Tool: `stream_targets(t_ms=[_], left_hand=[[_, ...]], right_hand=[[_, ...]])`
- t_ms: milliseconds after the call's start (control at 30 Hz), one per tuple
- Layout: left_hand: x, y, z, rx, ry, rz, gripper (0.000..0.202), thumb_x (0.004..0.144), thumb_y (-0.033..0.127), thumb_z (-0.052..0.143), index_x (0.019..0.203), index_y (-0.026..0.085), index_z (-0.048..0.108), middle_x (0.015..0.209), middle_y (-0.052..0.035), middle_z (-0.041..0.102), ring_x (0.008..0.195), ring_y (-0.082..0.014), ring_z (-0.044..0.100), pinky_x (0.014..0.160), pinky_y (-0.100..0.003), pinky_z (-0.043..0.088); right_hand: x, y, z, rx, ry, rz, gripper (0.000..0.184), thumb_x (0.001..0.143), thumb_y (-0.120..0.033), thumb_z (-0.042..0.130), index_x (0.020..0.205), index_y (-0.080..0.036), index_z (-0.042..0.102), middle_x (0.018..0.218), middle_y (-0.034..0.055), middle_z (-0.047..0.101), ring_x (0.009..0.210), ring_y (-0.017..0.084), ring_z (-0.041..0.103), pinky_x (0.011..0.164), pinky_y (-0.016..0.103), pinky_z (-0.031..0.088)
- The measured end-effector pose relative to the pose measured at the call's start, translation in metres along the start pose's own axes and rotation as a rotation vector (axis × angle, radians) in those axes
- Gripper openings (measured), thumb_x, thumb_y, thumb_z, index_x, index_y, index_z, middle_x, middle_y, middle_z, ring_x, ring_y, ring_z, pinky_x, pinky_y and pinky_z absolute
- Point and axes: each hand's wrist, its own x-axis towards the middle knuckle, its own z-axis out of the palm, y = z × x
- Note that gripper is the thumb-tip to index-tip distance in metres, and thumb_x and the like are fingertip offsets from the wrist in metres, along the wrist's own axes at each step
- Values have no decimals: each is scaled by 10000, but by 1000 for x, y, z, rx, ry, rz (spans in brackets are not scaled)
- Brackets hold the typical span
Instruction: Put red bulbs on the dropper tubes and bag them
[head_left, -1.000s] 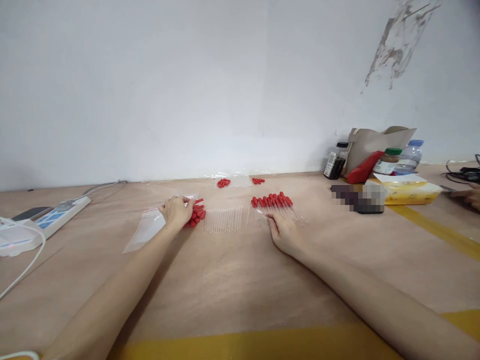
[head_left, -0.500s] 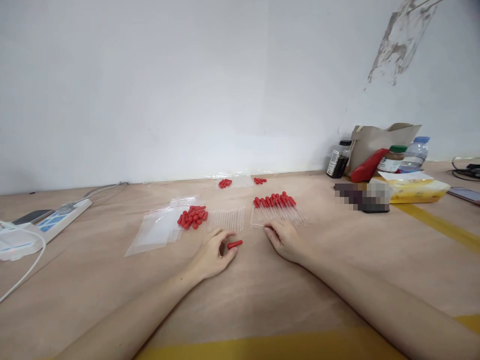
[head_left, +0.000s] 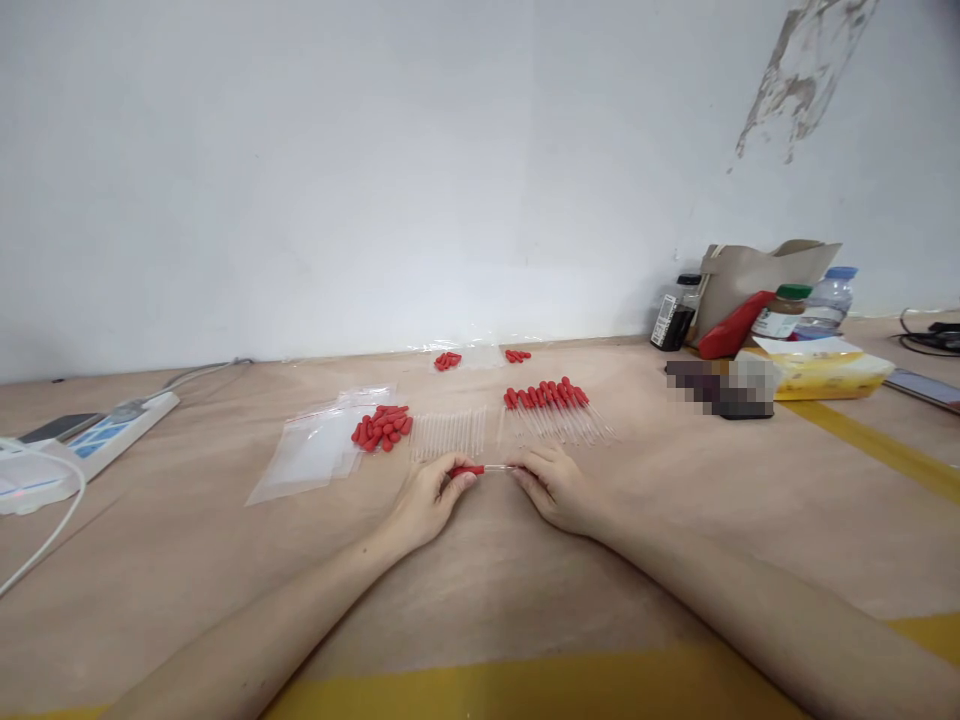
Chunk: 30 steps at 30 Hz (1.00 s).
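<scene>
My left hand (head_left: pixel 425 497) pinches a red rubber bulb (head_left: pixel 466 470) just above the table. My right hand (head_left: pixel 553 484) pinches a clear glass tube (head_left: pixel 497 468) whose end meets the bulb. Both hands rest close together at the table's middle. Just beyond them lies a row of bare clear tubes (head_left: pixel 448 434). A pile of loose red bulbs (head_left: pixel 382 427) lies to the left of that row. To the right lies a row of tubes with red bulbs fitted (head_left: pixel 553 410).
Clear zip bags (head_left: pixel 311 450) lie left of the bulbs; two small bags with red bulbs (head_left: pixel 480 357) sit by the wall. A power strip (head_left: pixel 90 440) and cable are far left. Bottles, a paper bag (head_left: pixel 757 285) and a yellow tissue pack (head_left: pixel 821 370) stand at right.
My left hand took a red bulb from the pile and brought it to the middle. My right hand picked up a clear tube and now holds its end against the bulb.
</scene>
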Motion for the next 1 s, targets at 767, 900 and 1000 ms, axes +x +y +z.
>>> stream_targets(t_ms=[767,900,1000], left_hand=[[-2,10,-1,-8,-165,116,205,867,292,426,867,230,621,826,4,667,760,-159,581,869,-344,351],[-2,10,-1,17,-148,121,211,873,302,417,876,237,618,826,5,669,753,-157,588,887,-354,323],[-3,9,-1,31,-121,146,217,874,307,417,863,227,618,792,5,666,721,-147,585,873,-343,327]], right_hand=[[0,11,-2,-131,-118,-98,224,844,-192,449,942,-233,646,801,28,639,696,114,530,728,299,267],[-1,8,-2,-177,-97,-91,232,846,-186,432,930,-221,645,797,34,644,683,117,521,718,306,245],[-2,3,-1,-196,-106,-77,228,844,-179,422,890,-204,644,769,35,642,653,117,505,698,306,231]])
